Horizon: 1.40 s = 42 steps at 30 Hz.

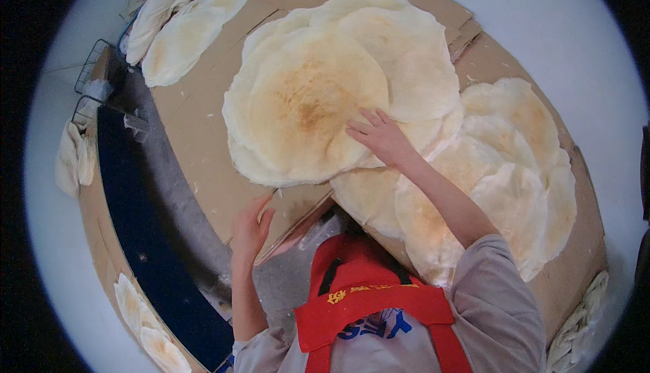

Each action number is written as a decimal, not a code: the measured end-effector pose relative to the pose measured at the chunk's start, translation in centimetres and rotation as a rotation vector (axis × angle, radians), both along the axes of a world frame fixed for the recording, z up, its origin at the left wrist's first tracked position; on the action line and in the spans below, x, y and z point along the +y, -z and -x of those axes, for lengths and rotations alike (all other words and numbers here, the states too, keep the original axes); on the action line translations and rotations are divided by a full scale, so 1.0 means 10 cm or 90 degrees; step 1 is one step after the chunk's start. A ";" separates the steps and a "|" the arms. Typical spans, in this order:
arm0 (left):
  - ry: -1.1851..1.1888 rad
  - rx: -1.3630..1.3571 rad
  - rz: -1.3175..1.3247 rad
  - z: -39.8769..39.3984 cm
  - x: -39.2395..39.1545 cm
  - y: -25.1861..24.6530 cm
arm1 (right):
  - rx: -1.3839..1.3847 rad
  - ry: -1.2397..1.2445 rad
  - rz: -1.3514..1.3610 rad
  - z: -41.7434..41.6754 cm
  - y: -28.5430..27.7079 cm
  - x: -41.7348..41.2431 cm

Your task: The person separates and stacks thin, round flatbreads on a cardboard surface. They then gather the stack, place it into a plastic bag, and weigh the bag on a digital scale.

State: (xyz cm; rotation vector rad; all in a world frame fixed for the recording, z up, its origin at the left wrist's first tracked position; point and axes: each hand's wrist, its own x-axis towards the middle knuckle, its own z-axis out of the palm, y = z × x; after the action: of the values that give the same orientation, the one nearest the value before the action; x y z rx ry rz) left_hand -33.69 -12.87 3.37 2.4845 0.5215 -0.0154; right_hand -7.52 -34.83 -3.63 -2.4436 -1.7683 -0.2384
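My right hand (pixel 380 138) lies palm down, fingers spread, at the right edge of a browned round flatbread (pixel 304 104). This bread tops an overlapping pile of large, thin flatbreads (pixel 419 63) on a cardboard-covered table (pixel 198 134). Nothing is gripped in that hand. Nearer me, my left hand (pixel 252 225) hovers by the table's front corner, below the pile. Its thumb stands apart from the fingers and it holds nothing. Under my right forearm spreads a second heap of flatbreads (pixel 508 190), partly hidden by the arm.
A lone flatbread (pixel 183 43) lies at the far left beside bundled pale cloth (pixel 162 12). Past a floor gap (pixel 172 160) and a dark panel (pixel 137 220), more flatbreads (pixel 152 327) rest on another cardboard surface. A crumpled cloth (pixel 579 322) sits at the lower right.
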 end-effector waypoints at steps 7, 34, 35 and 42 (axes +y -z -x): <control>0.227 -0.269 -0.147 -1.42 -0.48 0.21 | 0.213 0.186 0.018 0.44 -0.62 -0.73; 0.532 -0.071 0.119 -1.64 -2.74 0.26 | 0.205 0.543 0.129 0.05 -0.25 -3.66; 0.542 -0.073 0.157 -1.62 -2.93 0.33 | 0.159 0.533 0.081 0.26 -0.30 -3.75; 0.631 -0.113 0.303 -1.59 -3.75 0.39 | 0.059 0.531 -0.123 1.19 -1.44 -3.68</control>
State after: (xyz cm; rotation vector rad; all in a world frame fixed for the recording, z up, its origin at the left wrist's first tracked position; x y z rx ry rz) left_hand -17.74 -50.42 -0.49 2.0017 -0.7310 -0.2694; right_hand -19.38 -71.59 10.76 -2.8203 -0.5655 -0.3300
